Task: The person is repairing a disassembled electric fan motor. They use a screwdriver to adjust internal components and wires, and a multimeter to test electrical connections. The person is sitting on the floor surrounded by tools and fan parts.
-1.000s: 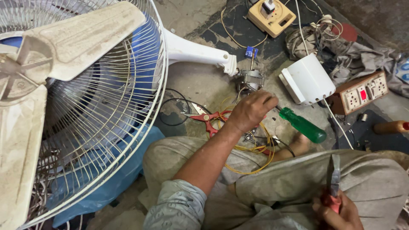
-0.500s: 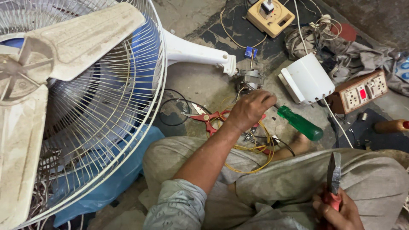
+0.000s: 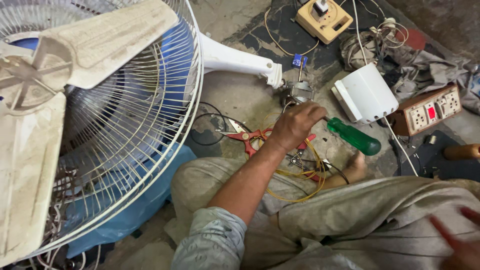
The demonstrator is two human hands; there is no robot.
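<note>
At the far left lies a dusty fan [image 3: 95,125]: cream blades in front of a white wire guard, with blue plastic [image 3: 135,210] under its lower edge. Its white stem [image 3: 235,59] runs right across the concrete floor.

Right of the guard, black wire loops on the floor beside red-handled pliers [image 3: 250,137]. The left hand [image 3: 295,125] is closed around the shaft end of a screwdriver [image 3: 352,136], whose green handle sticks out to the right, just above the floor. The hand sits over a tangle of yellow wire [image 3: 300,180], near a small metal motor part [image 3: 297,92].

Farther right stands a white plastic housing [image 3: 367,92], then a brown socket board [image 3: 430,110] with white outlets and one red square switch. At the top, a beige box [image 3: 325,17] with a white plug rests on a dark mat beside a small blue piece [image 3: 299,60]. A copper-coloured cylinder [image 3: 460,151] lies at the right edge.

The right hand [image 3: 460,245] shows only as a blurred shape at the bottom right corner; whether it is closed or spread cannot be told.

Half a second ago that hand held red-handled cutters upright over the knee; now no tool can be made out in the blur. The left hand and screwdriver have barely shifted.
</note>
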